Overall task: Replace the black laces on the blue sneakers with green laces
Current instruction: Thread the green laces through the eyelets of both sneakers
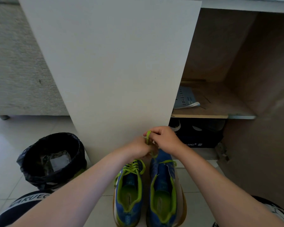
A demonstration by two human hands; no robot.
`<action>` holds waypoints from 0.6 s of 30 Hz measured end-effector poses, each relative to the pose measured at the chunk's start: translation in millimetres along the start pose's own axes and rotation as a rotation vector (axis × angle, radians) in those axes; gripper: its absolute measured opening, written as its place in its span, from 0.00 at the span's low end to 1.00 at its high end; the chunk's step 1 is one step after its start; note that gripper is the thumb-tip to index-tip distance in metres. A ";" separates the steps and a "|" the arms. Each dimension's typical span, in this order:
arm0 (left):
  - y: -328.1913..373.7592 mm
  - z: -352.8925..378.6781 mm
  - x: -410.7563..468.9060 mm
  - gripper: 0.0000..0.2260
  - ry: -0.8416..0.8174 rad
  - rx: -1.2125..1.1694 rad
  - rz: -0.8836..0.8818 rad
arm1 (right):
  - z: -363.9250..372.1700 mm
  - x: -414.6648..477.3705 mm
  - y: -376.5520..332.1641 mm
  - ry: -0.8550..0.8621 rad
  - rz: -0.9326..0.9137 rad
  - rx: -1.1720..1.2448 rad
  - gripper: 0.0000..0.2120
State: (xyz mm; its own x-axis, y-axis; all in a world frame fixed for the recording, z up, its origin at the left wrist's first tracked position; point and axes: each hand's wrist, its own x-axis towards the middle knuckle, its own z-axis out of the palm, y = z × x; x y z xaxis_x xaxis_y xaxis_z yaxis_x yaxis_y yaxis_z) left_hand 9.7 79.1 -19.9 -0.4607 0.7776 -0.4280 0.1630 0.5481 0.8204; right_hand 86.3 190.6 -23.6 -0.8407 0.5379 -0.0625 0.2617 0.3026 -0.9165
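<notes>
Pinching green lace (148,136) | left grip (140,149), right grip (164,139) both clamped on it | over right sneaker (164,185)

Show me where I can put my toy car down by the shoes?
Bare tile lies left of the bin, in front of the sofa; a smaller patch sits right of the right sneaker. The shelf beside the booklet is bare too. It's crowded at the sneaker toes, where the left hand and right hand grip the green lace.
</notes>
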 end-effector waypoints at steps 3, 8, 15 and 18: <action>-2.2 -8.0 9.9 0.13 0.196 -0.059 0.011 | -4.3 0.6 2.9 0.026 0.054 -0.025 0.10; 17.8 -31.6 4.7 0.13 0.400 -0.275 0.088 | -15.0 -7.1 21.4 -0.190 0.216 -0.465 0.14; 5.0 -62.8 -1.7 0.08 0.376 0.732 -0.029 | -18.8 -15.6 48.8 -0.320 0.320 -0.828 0.15; -2.8 -68.2 -7.5 0.12 0.269 1.024 -0.189 | -15.9 -17.2 52.0 -0.330 0.298 -0.929 0.14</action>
State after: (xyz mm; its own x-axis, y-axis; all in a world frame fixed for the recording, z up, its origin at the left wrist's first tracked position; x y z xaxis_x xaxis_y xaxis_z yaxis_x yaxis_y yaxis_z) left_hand -46.9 50.7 6.8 -0.7112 0.6286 -0.3147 0.6651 0.7467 -0.0118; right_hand 121.9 209.7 -63.9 -0.7335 0.4899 -0.4711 0.6259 0.7571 -0.1873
